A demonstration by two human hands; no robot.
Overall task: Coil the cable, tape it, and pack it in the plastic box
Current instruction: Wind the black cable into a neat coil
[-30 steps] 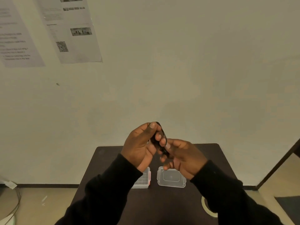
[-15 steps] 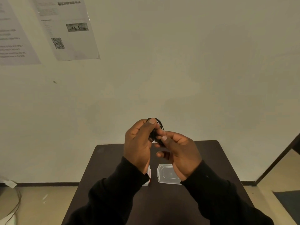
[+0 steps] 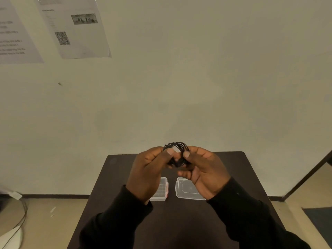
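A thin black cable point(image 3: 177, 147) is wound into a small coil and held up above the table. My left hand point(image 3: 149, 173) pinches its left side with thumb and fingers. My right hand point(image 3: 203, 173) pinches its right side. The coil's lower part is hidden between my fingers. Below my hands, a clear plastic box point(image 3: 161, 192) with a red latch stands on the dark table point(image 3: 179, 221), partly covered by my left wrist. Its clear lid point(image 3: 186, 191) lies flat just to the right of it.
The table stands against a pale wall with printed sheets point(image 3: 75, 27) taped at the upper left. A light cable point(image 3: 16, 225) lies on the floor at the left. A dark mat point(image 3: 321, 223) is on the floor at the right.
Both hands have turned the coil from edge-on to face me, so its loops now show between my thumbs. The view has tilted slightly; the tape roll at the table's right is out of sight.
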